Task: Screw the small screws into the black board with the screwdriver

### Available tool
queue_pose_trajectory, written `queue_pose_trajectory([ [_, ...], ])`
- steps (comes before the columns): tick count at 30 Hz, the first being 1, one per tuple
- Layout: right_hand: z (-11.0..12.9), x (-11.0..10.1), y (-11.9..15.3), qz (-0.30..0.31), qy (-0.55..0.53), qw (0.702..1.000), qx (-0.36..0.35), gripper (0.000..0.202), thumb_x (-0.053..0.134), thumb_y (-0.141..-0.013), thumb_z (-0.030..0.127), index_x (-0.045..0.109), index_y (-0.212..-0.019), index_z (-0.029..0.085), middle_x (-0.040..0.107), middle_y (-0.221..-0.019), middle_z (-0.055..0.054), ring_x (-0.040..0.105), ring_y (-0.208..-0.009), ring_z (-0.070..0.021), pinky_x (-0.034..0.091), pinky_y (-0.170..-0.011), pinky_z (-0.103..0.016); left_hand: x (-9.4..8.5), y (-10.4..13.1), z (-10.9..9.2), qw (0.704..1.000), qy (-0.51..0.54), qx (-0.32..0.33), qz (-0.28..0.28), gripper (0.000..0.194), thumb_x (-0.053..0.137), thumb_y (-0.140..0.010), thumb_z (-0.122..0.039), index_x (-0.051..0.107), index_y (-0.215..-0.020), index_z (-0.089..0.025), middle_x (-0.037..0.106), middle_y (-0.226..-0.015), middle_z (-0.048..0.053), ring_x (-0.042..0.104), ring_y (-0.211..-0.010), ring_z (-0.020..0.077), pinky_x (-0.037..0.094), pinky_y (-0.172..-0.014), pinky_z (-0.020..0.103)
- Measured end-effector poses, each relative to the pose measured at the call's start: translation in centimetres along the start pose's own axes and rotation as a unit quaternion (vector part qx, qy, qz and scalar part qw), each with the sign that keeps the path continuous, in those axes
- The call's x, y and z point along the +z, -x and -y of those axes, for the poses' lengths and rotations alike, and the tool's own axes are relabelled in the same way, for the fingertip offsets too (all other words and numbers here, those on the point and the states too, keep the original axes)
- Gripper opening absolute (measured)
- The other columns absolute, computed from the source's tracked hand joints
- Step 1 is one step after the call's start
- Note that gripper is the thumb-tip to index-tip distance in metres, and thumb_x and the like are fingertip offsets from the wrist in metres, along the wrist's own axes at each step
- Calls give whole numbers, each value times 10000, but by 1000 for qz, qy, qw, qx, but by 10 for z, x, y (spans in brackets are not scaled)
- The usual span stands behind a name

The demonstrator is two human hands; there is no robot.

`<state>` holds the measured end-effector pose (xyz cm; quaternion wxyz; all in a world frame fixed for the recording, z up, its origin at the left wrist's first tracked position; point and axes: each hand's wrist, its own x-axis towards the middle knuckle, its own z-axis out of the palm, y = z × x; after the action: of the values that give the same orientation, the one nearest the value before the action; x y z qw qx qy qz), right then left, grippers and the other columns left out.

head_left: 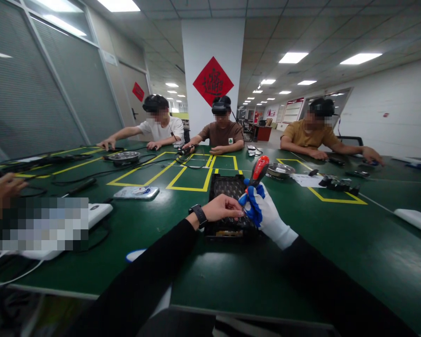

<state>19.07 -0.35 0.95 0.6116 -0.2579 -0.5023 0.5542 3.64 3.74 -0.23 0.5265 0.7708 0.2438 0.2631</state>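
Observation:
A black open case [228, 186] with a patterned inside lies on the green table in front of me. Over its right side, my right hand [261, 210], in a white and blue glove, is closed round a red and black screwdriver [259, 169] with its handle pointing up. My left hand [223, 208], bare and with a black watch on the wrist, reaches over the case from the left. Its thumb and fingers are pinched together close to the glove; whatever small thing they hold cannot be made out.
A phone [136, 193] lies left of the case, near a white device [100, 213] and black cables. Metal bowls [280, 170] and several black parts [338, 183] stand farther off. Three people sit across the table [182, 262]; another person's hand [7, 187] is at far left.

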Motion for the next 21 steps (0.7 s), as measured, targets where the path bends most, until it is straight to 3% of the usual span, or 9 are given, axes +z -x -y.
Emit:
queue_pose_trajectory([
  [6, 4, -2, -2, 26, -42, 997, 52, 423, 512, -746, 468, 520, -1067, 191, 574, -632, 14, 461, -439, -63, 380, -386, -168, -2, -1, 4, 1000, -7, 10, -4, 330, 637, -662, -385, 624, -771, -74, 605, -624, 31, 541, -569, 83, 407, -568, 193],
  [13, 0, -1, 1, 7, -13, 1000, 1, 377, 523, -758, 435, 497, -1064, 215, 602, -662, 10, 457, -418, -51, 374, -386, -165, -1, -1, 0, 992, -80, 84, -52, 285, 656, -648, -353, 671, -729, -81, 606, -729, 42, 513, -650, 87, 402, -620, 199],
  [21, -1, -4, -2, 12, 1, 999, 30, 404, 525, -753, 441, 501, -1067, 188, 593, -635, 11, 470, -413, -58, 377, -375, -165, -1, 0, 1, 1000, -1, 11, -23, 323, 685, -608, -346, 668, -762, -63, 628, -623, 44, 555, -558, 97, 451, -579, 215],
])
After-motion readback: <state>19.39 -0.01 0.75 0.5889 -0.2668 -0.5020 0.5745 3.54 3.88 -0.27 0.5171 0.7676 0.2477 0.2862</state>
